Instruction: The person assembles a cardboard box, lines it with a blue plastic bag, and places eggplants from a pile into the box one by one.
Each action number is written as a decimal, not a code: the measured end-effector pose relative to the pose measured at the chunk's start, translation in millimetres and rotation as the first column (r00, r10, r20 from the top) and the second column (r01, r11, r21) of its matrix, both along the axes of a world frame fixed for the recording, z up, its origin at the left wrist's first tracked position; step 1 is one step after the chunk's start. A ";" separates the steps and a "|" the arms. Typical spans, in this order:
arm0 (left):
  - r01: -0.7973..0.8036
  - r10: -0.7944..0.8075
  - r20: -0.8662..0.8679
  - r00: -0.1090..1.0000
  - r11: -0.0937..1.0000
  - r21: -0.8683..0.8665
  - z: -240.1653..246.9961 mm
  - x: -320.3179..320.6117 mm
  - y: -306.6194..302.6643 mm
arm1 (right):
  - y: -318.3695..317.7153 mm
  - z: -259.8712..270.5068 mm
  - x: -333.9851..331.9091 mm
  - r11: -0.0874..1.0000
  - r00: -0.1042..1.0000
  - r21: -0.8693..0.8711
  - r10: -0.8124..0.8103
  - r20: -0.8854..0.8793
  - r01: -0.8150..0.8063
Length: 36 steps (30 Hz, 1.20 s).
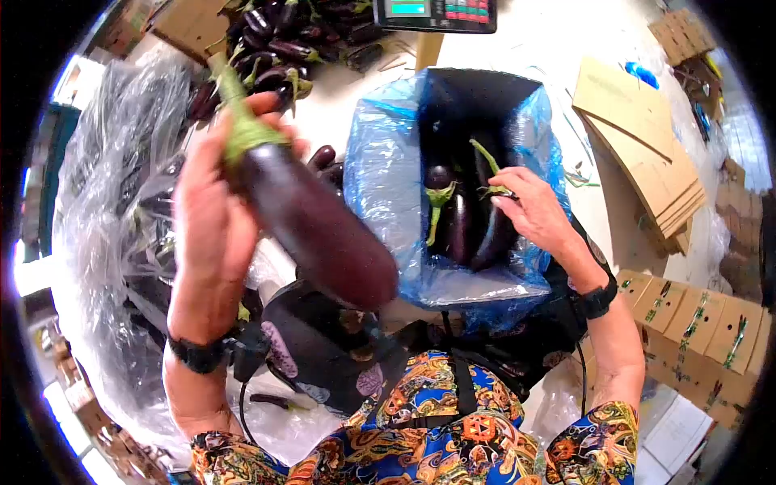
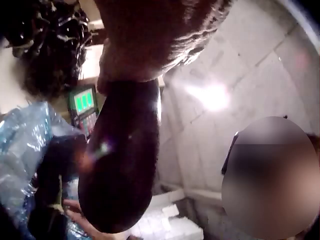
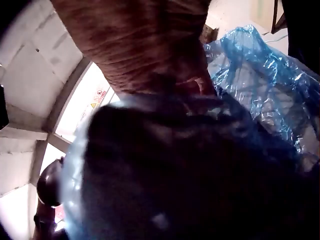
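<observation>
A large dark purple eggplant is raised in front of the body, with my left hand gripping it near its green cap and long stem. In the left wrist view the same eggplant extends from under the palm. To the right stands a box lined with blue plastic, with several eggplants lying inside. Reaching into it, my right hand pinches the green cap end of one eggplant. The right wrist view shows the blue liner around the hand, and most of the box's inside is dark.
A heap of eggplants lies at the back left, near a scale with a lit display. Clear plastic sheeting covers more eggplants on the left. Flat cardboard sheets and cardboard boxes stand at right.
</observation>
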<state>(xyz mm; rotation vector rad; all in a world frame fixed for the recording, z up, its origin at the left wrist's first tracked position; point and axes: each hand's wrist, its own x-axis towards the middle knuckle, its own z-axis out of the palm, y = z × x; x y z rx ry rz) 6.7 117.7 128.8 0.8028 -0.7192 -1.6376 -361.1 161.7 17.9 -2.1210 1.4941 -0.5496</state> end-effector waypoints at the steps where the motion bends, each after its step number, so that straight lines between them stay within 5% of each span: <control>1: 0.010 -0.014 0.053 0.999 0.997 0.077 2.5 -29.1 -7.5 | -1.5 -3.8 -2.7 0.998 0.997 -0.041 0.048 -0.068 -0.051; 4: 0.227 -0.246 0.197 0.949 0.967 0.114 -24.7 -94.8 -18.3 | -0.9 -16.0 -4.7 0.999 0.997 -0.038 0.036 -0.064 -0.038; 7: 0.405 -0.353 0.526 0.773 0.914 0.019 -88.3 -133.2 -20.0 | 0.2 -18.7 -3.3 0.999 0.995 -0.016 0.038 -0.090 -0.039; 9: 0.336 -0.311 0.625 0.716 0.938 0.082 -132.8 -155.8 -22.9 | 0.1 -16.9 -2.2 0.999 0.995 0.026 0.037 -0.095 -0.035; 11: 0.386 -0.141 0.911 0.387 0.922 -0.021 -168.6 -167.6 -34.3 | 0.3 -17.2 0.0 0.999 0.995 0.051 0.020 -0.099 -0.015; 14: 0.386 -0.262 0.946 0.191 0.906 0.173 -164.9 -193.6 -27.9 | -0.3 -13.9 3.4 0.998 0.994 0.070 0.013 -0.105 -0.006; 15: 0.429 -0.128 0.971 0.203 0.903 0.029 -166.3 -196.9 -15.6 | 0.1 -16.1 2.2 0.997 0.994 0.075 0.005 -0.108 0.003; 20: 0.362 -0.038 0.983 0.180 0.932 -0.030 -168.5 -201.6 -15.4 | -0.4 -16.8 12.6 0.998 0.993 0.056 -0.032 -0.113 0.039; 23: 0.522 -0.204 0.978 0.049 0.840 0.149 -153.9 -202.0 -14.9 | 1.9 -13.8 14.1 0.999 0.986 0.044 -0.012 -0.163 0.020; 25: 0.697 0.152 0.984 -0.089 0.716 -0.048 -158.5 -185.0 -22.0 | 5.2 -13.2 14.1 0.999 0.995 -0.002 -0.034 -0.090 0.033; 27: 0.741 0.007 1.000 -0.025 0.671 0.014 -148.6 -167.8 -30.1 | 4.9 -13.0 13.9 0.998 0.997 -0.019 -0.055 -0.058 0.054; 29: 0.826 -0.379 0.925 -0.016 0.516 0.226 -125.0 -141.2 -56.9 | 2.0 -17.2 14.9 0.995 0.998 -0.089 -0.050 -0.025 0.047; 33: 0.557 -0.503 0.748 0.433 0.802 0.216 -67.0 -46.5 -71.9 | -2.8 -17.4 19.3 0.989 0.994 -0.122 -0.093 -0.065 0.085; 36: 0.202 -0.298 0.685 0.664 0.954 0.219 -82.9 37.1 -50.9 | -4.4 -4.1 28.2 0.989 0.990 0.062 -0.135 -0.032 0.137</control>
